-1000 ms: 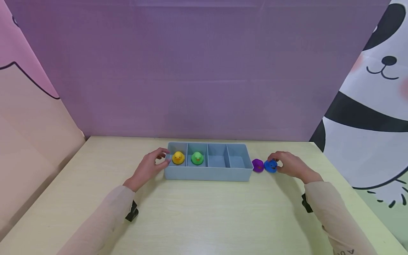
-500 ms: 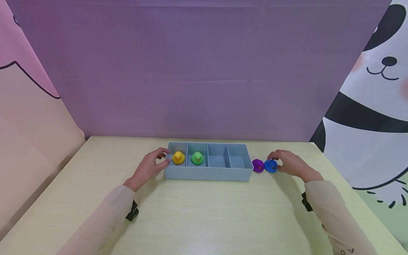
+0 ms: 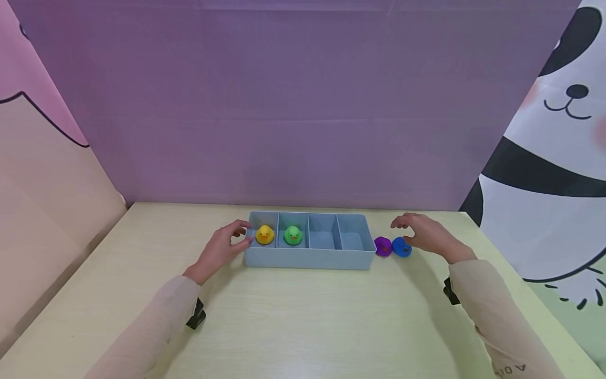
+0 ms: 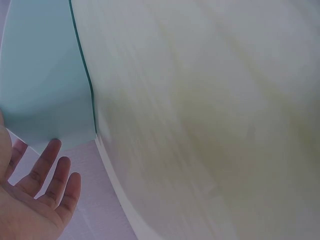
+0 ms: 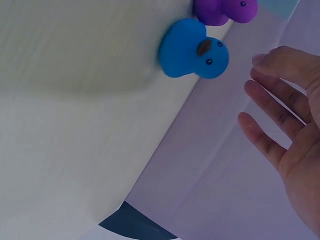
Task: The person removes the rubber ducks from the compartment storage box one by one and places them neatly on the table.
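Observation:
A light blue box (image 3: 307,259) with several compartments stands on the table. A yellow rubber duck (image 3: 264,235) sits in its leftmost compartment, and a green rubber duck (image 3: 293,235) in the one beside it. My left hand (image 3: 223,246) is at the box's left end, fingertips right at the wall; the left wrist view shows the fingers (image 4: 59,181) spread and relaxed. Just right of the box, a purple rubber duck (image 3: 383,246) and a blue rubber duck (image 3: 402,247) stand side by side on the table. Above the blue one hovers my right hand (image 3: 428,235), fingers (image 5: 274,107) loosely bent, holding nothing.
The wooden table (image 3: 303,321) reaches back to a purple backdrop (image 3: 303,105). Along the right side hangs a panda-print cloth (image 3: 558,158). Two compartments at the box's right hold no duck.
My right hand has let go of the blue duck and risen slightly up and left, its fingers spreading apart. The left hand, box and ducks have stayed put.

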Motion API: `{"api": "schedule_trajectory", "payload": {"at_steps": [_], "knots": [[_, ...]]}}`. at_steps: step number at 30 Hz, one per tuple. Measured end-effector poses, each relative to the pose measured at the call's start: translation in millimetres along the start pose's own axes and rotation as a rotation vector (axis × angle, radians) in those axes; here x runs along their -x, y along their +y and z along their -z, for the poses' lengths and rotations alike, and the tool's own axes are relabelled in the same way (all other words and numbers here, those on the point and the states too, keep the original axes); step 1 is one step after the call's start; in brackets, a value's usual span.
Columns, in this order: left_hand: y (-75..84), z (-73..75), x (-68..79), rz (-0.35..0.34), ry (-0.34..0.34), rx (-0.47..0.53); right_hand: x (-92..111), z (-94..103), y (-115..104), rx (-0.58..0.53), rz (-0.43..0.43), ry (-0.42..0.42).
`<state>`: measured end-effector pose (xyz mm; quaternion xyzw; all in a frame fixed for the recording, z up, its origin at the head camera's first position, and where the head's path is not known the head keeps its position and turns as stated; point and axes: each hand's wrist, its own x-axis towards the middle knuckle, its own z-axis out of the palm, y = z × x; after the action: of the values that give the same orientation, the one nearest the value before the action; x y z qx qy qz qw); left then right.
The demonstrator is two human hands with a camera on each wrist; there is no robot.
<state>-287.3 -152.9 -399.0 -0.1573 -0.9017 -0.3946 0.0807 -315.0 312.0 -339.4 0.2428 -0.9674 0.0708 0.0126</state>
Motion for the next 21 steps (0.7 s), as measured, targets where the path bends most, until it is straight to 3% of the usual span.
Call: {"api": "schedule_trajectory", "payload": {"at_steps": [13, 21], "knots": [[-0.8, 0.2, 0.1, 0.005, -0.004, 0.011, -11.0, 3.2, -26.9, 0.054, 0.11, 0.082], [-2.2, -0.2, -0.6, 0.002, 0.0, 0.007, -19.7, 3.6, -48.0, 0.047, 0.138, 0.084]]}}
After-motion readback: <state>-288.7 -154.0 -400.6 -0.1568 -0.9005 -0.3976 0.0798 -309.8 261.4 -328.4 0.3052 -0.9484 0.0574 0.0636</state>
